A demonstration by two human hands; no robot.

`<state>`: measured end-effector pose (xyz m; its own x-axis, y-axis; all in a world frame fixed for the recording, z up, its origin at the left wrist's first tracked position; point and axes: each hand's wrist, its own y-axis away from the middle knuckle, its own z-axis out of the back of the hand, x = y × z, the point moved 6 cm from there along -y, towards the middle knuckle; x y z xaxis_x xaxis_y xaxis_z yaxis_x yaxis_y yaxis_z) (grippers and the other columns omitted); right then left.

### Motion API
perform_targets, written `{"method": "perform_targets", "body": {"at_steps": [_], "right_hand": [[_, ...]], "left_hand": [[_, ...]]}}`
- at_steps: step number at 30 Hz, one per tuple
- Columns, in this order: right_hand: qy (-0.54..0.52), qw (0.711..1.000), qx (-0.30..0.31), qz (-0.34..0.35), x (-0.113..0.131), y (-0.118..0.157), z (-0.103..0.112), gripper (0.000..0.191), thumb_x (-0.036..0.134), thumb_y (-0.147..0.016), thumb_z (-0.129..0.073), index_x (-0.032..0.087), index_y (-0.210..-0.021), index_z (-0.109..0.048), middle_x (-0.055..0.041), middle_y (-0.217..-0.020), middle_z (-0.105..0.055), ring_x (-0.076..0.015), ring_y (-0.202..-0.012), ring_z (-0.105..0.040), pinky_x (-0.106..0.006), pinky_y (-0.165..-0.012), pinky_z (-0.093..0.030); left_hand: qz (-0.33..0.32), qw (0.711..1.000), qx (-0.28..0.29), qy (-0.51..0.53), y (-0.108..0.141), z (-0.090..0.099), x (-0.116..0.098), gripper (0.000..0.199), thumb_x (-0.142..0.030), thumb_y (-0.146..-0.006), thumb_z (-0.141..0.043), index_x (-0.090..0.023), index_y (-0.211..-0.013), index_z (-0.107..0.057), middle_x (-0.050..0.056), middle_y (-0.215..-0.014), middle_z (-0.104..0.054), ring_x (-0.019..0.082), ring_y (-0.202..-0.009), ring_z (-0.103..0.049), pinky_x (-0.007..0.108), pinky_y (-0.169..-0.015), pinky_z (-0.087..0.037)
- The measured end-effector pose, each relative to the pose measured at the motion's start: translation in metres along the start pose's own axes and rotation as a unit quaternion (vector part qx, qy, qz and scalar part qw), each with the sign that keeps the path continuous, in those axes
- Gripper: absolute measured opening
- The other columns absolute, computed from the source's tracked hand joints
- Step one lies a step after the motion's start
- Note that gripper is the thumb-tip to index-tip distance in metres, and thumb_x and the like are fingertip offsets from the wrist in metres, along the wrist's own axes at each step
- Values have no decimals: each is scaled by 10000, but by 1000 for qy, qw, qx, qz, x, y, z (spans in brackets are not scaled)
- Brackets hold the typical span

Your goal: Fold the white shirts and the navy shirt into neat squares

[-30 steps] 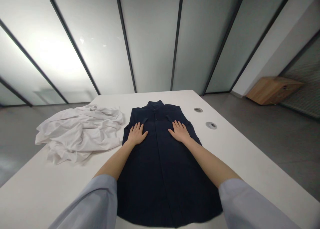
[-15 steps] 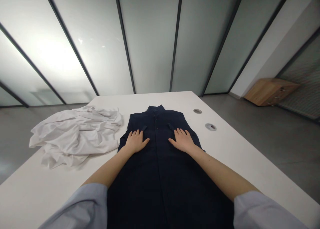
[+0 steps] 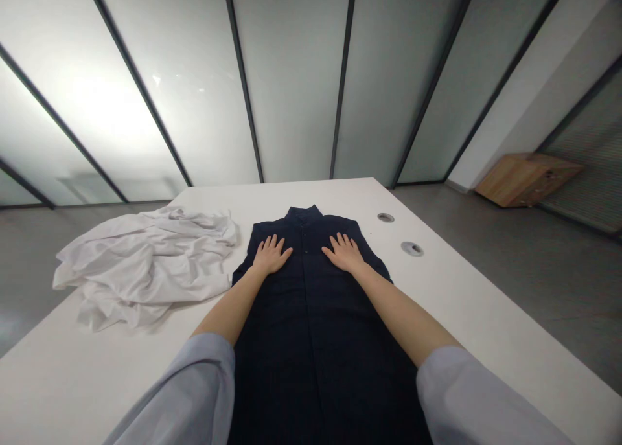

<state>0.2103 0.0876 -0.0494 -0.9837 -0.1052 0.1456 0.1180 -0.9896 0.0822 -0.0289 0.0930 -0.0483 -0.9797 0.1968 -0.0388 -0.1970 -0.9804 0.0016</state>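
A dark navy garment with a collar and a buttoned front lies spread flat on the white table, its collar at the far end. My left hand rests palm down on the left side of its chest, fingers spread. On the right side of the chest lies my right hand, also flat with its fingers apart. Neither hand grips the cloth. The lower end of the garment runs out of view at the bottom.
A crumpled white cloth lies on the table's left side and hangs over its edge. Two round cable holes are at the right. Beyond stand a frosted glass wall and a wooden cabinet.
Both hands have slid up the garment toward its collar and slightly inward. They now cover the small flaps on the chest that showed before.
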Motion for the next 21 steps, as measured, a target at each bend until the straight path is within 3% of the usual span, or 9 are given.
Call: {"method": "perform_targets", "body": {"at_steps": [8, 12, 15, 17, 21], "right_hand": [[5, 1000, 8, -2, 5, 35, -6, 844, 687, -890, -125, 116, -1503, -231, -163, -1568, -150, -309, -1438, -106, -471, -1139, -83], [18, 999, 27, -7, 10, 50, -1, 906, 738, -860, -147, 96, -1486, -281, -191, -1546, -214, -346, -1421, -158, -498, -1120, -140], [31, 999, 31, 9, 14, 47, 16, 818, 698, -881, -201, 110, -1381, -471, -212, -1429, -428, -371, -1318, -369, -516, -1057, -254], [36, 999, 4, 16, 15, 34, 34, 677, 602, -918, -244, 127, -1276, -566, -199, -1289, -565, -350, -1190, -502, -498, -996, -330], [30, 995, -96, 9, 13, -4, 61, 476, 397, -946, -294, 137, -1229, -576, -168, -1251, -594, -295, -1159, -520, -424, -972, -363]], "left_hand": [[5, 1000, 1, -13, 38, -3, -10, 757, -644, -904, -152, -176, -1482, -297, 129, -1555, -224, 310, -1426, -198, 474, -1126, -204], [3, 999, 28, -17, 51, 6, -14, 793, -690, -878, -170, -178, -1458, -345, 148, -1533, -280, 333, -1402, -256, 495, -1092, -259], [-6, 999, 43, -15, 42, 24, -14, 755, -683, -880, -187, -173, -1342, -497, 171, -1397, -485, 346, -1281, -442, 523, -1031, -328], [-12, 1000, 16, -16, 26, 41, -13, 667, -611, -908, -217, -151, -1243, -565, 164, -1227, -612, 312, -1147, -554, 481, -992, -377], [-3, 998, -58, -10, -14, 58, -10, 485, -430, -932, -296, -147, -1251, -527, 141, -1244, -589, 260, -1145, -545, 381, -966, -407]]}}
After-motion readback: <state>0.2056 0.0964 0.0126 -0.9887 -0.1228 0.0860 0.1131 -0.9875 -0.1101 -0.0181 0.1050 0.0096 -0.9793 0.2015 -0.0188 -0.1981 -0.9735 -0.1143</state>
